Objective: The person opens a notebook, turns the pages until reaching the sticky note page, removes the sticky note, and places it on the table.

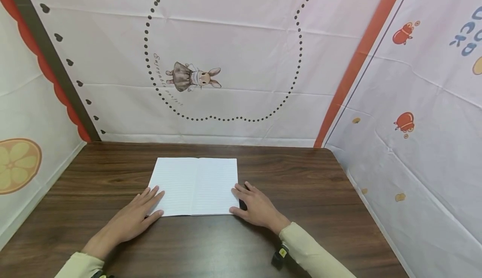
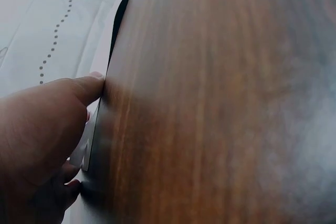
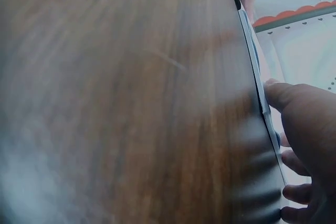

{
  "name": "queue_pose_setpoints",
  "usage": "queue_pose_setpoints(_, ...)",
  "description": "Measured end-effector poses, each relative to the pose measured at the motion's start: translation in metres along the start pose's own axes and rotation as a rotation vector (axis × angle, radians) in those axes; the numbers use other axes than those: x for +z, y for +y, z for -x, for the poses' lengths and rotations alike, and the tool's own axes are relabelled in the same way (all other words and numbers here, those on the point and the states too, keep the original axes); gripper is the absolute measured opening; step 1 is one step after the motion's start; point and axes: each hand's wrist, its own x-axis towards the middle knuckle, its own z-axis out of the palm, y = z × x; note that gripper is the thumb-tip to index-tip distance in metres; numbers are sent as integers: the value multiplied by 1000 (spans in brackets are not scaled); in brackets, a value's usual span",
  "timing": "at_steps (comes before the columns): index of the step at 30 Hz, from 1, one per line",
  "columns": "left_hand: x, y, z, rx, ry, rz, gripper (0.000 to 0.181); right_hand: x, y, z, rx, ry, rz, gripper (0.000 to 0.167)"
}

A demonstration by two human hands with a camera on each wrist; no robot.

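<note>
Pale sleeves point(image 1: 316, 251) are brought in lowest and nearest, a dark device point(image 1: 278, 258) worn by the right wrist. And the open, lined notebook point(image 1: 175, 184) is met from both sides! Its left page is touched by the left hand point(image 1: 132, 219), fingers extended and spread; its right edge is touched by the right hand point(image 1: 260, 207), fingers likewise relaxed, thumb laid near the lower corner. "Enjoyable" can be read on the back cloth point(image 1: 241, 60), beside a printed rabbit point(image 1: 193, 77). Between palms turned down and forearms angled inward, the notebook is laid flat on the wooden table point(image 1: 301, 177).
</note>
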Motion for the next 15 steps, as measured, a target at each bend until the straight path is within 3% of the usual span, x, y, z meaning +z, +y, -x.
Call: queue_pose_setpoints(15,-1,1,0,-4,1,3,66,-6,5,3,-33,-30,27,67)
